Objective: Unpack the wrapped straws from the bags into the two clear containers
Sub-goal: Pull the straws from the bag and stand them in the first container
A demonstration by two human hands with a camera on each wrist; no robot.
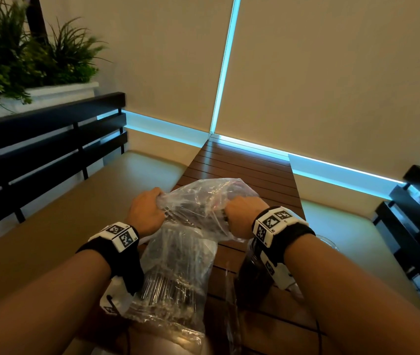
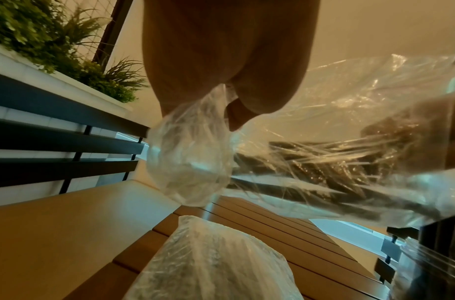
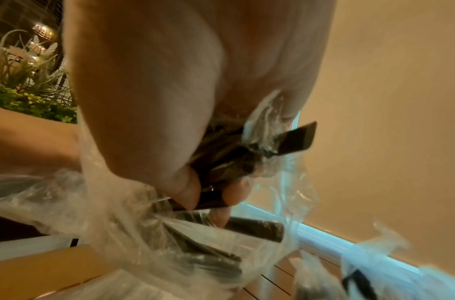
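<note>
I hold a clear plastic bag (image 1: 198, 198) of dark wrapped straws above the slatted wooden table (image 1: 242, 165). My left hand (image 1: 147, 213) grips the bag's bunched left side (image 2: 193, 158). My right hand (image 1: 239, 216) grips the right side, with crumpled plastic and a few dark straws (image 3: 221, 160) held together in its fist. More straws (image 2: 323, 162) lie loose inside the bag. A second bag of straws (image 1: 175, 278) lies on the table below my hands (image 2: 208, 263). A clear container (image 1: 252, 275) holding dark straws stands under my right wrist.
Tan bench cushions (image 1: 75, 213) flank the table on both sides, with black slatted backs (image 1: 50, 139) behind them. A white planter with green plants (image 1: 24, 60) sits at the upper left. Another clear rim (image 1: 327, 243) shows to the right of my right wrist.
</note>
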